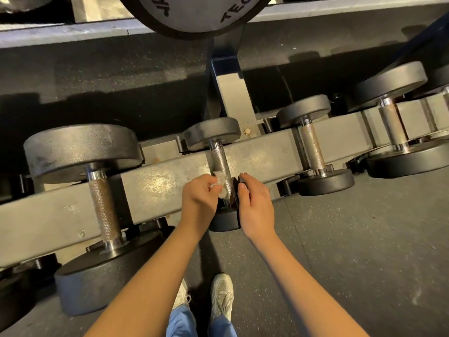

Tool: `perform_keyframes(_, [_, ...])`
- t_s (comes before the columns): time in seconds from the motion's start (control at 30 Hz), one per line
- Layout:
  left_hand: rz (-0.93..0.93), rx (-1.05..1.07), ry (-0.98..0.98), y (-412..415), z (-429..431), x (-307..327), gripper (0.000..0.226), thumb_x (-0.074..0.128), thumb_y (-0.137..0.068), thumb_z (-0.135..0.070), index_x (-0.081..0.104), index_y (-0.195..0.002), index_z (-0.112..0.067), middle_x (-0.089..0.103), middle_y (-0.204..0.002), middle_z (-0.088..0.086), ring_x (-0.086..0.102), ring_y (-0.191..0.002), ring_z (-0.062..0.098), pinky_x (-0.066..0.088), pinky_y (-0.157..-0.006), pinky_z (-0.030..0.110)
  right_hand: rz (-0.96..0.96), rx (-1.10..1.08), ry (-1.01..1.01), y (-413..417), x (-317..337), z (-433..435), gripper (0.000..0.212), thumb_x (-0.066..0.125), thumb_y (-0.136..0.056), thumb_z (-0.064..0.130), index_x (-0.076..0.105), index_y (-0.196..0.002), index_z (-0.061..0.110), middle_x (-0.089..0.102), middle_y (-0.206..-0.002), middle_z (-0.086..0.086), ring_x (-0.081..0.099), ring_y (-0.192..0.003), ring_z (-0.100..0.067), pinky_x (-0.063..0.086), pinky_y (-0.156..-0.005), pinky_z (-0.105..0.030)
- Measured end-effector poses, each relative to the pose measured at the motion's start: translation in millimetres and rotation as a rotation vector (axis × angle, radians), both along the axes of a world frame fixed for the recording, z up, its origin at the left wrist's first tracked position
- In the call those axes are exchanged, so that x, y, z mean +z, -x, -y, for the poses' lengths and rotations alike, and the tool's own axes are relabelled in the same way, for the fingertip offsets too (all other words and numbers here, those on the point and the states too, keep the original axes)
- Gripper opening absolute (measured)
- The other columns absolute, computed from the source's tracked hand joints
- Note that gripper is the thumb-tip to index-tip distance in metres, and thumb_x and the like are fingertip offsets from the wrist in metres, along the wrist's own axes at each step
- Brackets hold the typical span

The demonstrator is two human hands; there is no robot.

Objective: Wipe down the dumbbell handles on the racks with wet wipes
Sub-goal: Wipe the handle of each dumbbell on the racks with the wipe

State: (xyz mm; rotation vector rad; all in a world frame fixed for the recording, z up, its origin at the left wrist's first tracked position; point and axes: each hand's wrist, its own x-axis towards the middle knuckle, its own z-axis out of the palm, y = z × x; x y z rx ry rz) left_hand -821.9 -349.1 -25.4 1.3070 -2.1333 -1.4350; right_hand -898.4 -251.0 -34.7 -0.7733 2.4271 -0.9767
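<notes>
A small dumbbell [213, 132] lies across the lower rack rail [155, 181], its knurled steel handle [220, 161] pointing toward me. My left hand [198, 203] pinches a crumpled white wet wipe [220, 183] against the near end of that handle. My right hand [255, 205] curls over the dumbbell's near head [223, 221], which it mostly hides.
A large dumbbell [102, 200] sits on the rail to the left. Two more dumbbells [313, 147] [393, 122] rest to the right. A big weight plate [194, 13] hangs above on the upper tier. Dark rubber floor [352, 239] and my shoes [221, 295] lie below.
</notes>
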Motion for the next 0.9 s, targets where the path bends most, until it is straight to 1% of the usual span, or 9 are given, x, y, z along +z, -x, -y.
perform_keyframes(0.07, [0.016,-0.036,-0.001,-5,-2,-3,0.015,0.059,-0.090,-0.007,0.067,-0.079,0.000,0.066,-0.082,0.017,0.058,-0.074,0.021,0.042,-0.067,0.024,0.001,-0.002,-0.010,0,0,0,0.053,0.028,-0.093,0.040,0.051,-0.134,0.015,0.054,-0.133,0.002,0.041,-0.124,-0.013,0.028,-0.101,-0.023])
perform_keyframes(0.13, [0.016,0.018,-0.029,-3,2,-1,0.015,0.060,-0.090,-0.009,0.066,-0.077,-0.006,0.066,-0.078,0.010,0.060,-0.075,0.022,0.045,-0.067,0.026,-0.002,-0.002,-0.008,-1,0,1,0.053,0.028,-0.093,0.040,0.051,-0.134,0.015,0.054,-0.133,0.002,0.041,-0.124,-0.012,0.027,-0.100,-0.021])
perform_keyframes(0.2, [-0.037,0.176,-0.117,6,11,5,0.019,0.058,-0.092,-0.010,0.061,-0.074,-0.017,0.061,-0.075,-0.001,0.058,-0.070,0.013,0.048,-0.063,0.019,0.001,-0.001,-0.002,-1,0,1,0.053,0.028,-0.093,0.040,0.051,-0.134,0.015,0.054,-0.132,0.002,0.042,-0.122,-0.011,0.028,-0.099,-0.020])
perform_keyframes(0.3, [-0.102,0.325,-0.137,24,21,11,0.014,0.056,-0.093,-0.011,0.058,-0.086,-0.022,0.057,-0.077,-0.012,0.053,-0.069,-0.002,0.040,-0.055,0.002,-0.002,0.003,0.005,0,0,1,0.052,0.028,-0.093,0.040,0.052,-0.133,0.015,0.056,-0.129,0.002,0.042,-0.120,-0.011,0.030,-0.098,-0.021])
perform_keyframes(0.47, [-0.071,0.253,-0.124,22,7,5,0.014,0.053,-0.096,-0.014,0.064,-0.088,-0.014,0.060,-0.073,-0.004,0.053,-0.064,0.004,0.039,-0.052,0.005,-0.015,0.010,0.016,0,0,0,0.049,0.030,-0.094,0.037,0.055,-0.129,0.014,0.058,-0.125,0.002,0.038,-0.111,-0.003,0.030,-0.093,-0.021])
perform_keyframes(0.6, [-0.061,0.082,-0.079,0,-9,0,0.018,0.056,-0.092,-0.006,0.061,-0.076,-0.013,0.057,-0.068,-0.007,0.051,-0.059,-0.002,0.039,-0.056,0.008,-0.021,0.007,0.018,0,1,0,0.049,0.030,-0.094,0.036,0.055,-0.129,0.013,0.059,-0.125,0.000,0.044,-0.116,-0.011,0.030,-0.094,-0.022])
perform_keyframes(0.73, [-0.081,0.219,-0.093,11,7,4,0.008,0.057,-0.093,-0.009,0.062,-0.093,-0.015,0.060,-0.077,-0.006,0.054,-0.068,0.002,0.043,-0.058,0.006,-0.026,0.010,0.007,0,1,1,0.049,0.030,-0.094,0.037,0.055,-0.129,0.014,0.058,-0.126,0.001,0.044,-0.118,-0.013,0.030,-0.096,-0.021])
perform_keyframes(0.8, [-0.119,0.300,-0.073,21,18,6,0.014,0.056,-0.093,-0.008,0.064,-0.103,-0.013,0.059,-0.083,-0.009,0.054,-0.073,0.000,0.041,-0.059,0.002,-0.021,0.012,0.006,1,1,1,0.049,0.030,-0.094,0.037,0.055,-0.129,0.014,0.058,-0.127,0.001,0.043,-0.118,-0.012,0.030,-0.096,-0.021])
perform_keyframes(0.9, [-0.104,0.308,-0.047,28,18,4,0.016,0.054,-0.094,-0.010,0.067,-0.104,-0.010,0.064,-0.087,-0.002,0.058,-0.076,0.006,0.040,-0.058,0.002,-0.023,0.014,0.010,1,0,1,0.049,0.030,-0.094,0.037,0.056,-0.129,0.014,0.058,-0.127,0.002,0.043,-0.118,-0.011,0.030,-0.095,-0.021])
